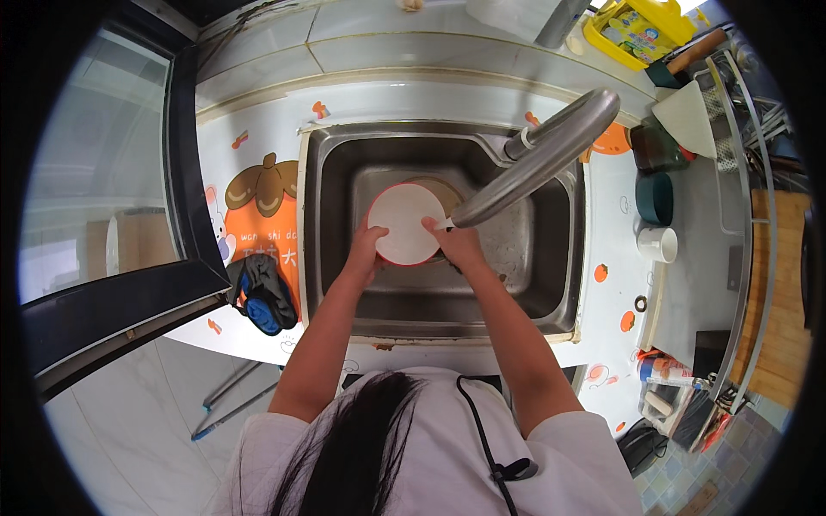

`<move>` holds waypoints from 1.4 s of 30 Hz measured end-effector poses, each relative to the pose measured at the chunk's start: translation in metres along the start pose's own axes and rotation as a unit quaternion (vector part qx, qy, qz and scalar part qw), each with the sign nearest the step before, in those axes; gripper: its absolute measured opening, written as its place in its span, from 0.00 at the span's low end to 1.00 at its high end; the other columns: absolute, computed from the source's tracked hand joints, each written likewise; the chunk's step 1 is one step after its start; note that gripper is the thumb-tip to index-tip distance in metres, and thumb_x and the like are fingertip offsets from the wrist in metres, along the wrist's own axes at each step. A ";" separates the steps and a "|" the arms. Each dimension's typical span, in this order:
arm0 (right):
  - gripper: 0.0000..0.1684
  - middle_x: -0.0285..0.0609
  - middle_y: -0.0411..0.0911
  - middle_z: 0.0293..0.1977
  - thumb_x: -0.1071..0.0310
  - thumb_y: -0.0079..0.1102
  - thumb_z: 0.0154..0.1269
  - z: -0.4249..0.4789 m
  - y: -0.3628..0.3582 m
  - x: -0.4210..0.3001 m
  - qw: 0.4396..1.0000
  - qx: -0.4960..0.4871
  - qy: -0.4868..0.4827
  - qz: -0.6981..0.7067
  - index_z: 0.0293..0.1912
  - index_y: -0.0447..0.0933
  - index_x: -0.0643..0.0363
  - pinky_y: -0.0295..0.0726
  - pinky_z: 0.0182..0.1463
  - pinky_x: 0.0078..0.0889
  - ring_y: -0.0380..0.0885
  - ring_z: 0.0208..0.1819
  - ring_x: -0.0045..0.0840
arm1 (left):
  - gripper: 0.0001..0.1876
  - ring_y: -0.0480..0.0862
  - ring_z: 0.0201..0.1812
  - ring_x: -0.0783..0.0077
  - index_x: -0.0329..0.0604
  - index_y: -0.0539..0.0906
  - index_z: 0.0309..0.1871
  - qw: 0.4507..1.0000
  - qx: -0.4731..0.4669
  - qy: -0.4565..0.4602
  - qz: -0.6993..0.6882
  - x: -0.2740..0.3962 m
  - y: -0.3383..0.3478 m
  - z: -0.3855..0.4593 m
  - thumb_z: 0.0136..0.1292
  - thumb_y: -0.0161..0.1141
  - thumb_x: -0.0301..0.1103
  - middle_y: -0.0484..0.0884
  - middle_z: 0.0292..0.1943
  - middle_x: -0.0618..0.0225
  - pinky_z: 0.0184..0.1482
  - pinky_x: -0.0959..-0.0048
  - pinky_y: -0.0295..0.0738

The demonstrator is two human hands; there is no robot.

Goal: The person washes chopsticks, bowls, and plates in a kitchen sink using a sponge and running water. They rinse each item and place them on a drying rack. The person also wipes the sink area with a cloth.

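Note:
Both hands hold a white round dish with a red rim (408,226) over the stainless steel sink (548,258). My left hand (369,250) grips its left edge, with the thumb on the white face. At its right edge my right hand (457,245) has hold, the thumb also on the face. The mouth of the curved metal faucet (542,161) comes down right by my right hand and hides part of it. Beneath the dish, a round brownish thing (445,187) shows partly on the sink floor; I cannot tell what it is.
Dark gloves or cloths (263,293) lie left of the sink, by an open window frame (129,300). To the right stand a white mug (658,245), a teal cup (654,198) and a metal rack (752,258) with a wooden board (771,290). A yellow container (635,32) sits at the back right.

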State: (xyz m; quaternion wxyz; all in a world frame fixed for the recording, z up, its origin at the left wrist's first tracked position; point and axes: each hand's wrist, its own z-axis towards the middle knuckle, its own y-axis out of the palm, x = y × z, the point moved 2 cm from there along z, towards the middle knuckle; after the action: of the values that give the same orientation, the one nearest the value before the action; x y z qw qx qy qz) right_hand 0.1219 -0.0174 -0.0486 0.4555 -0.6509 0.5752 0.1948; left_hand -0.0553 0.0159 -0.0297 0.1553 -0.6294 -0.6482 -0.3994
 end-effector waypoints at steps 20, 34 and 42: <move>0.32 0.48 0.74 0.42 0.82 0.50 0.47 -0.033 -0.012 0.102 0.973 0.133 0.028 0.189 0.56 0.67 0.57 0.80 0.32 0.25 0.77 0.35 0.27 | 0.32 0.71 0.55 0.50 0.42 0.61 0.63 0.932 0.099 0.212 0.277 -0.047 0.045 0.040 0.52 0.47 0.16 0.68 0.57 0.52 0.57 0.63 0.67; 0.30 0.49 0.72 0.45 0.73 0.56 0.53 -0.009 -0.007 0.055 0.956 0.035 0.093 0.277 0.58 0.63 0.62 0.81 0.27 0.28 0.77 0.36 0.29 | 0.29 0.75 0.50 0.56 0.42 0.63 0.61 0.763 0.208 0.387 0.473 -0.021 0.045 0.016 0.52 0.44 0.15 0.64 0.57 0.51 0.44 0.65 0.78; 0.27 0.49 0.74 0.45 0.78 0.50 0.51 -0.017 -0.012 0.043 0.981 0.119 -0.031 0.151 0.55 0.68 0.62 0.77 0.44 0.32 0.76 0.43 0.31 | 0.29 0.76 0.51 0.52 0.36 0.62 0.60 0.997 0.041 -0.028 -0.065 -0.019 -0.017 0.020 0.49 0.42 0.16 0.67 0.55 0.50 0.45 0.56 0.79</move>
State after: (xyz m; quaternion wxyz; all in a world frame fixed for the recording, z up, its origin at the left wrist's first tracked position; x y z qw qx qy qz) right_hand 0.1393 -0.0569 -0.0686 0.5126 -0.4919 0.6712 0.2116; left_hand -0.0621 0.0190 -0.0617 0.1361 -0.5905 -0.7074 -0.3640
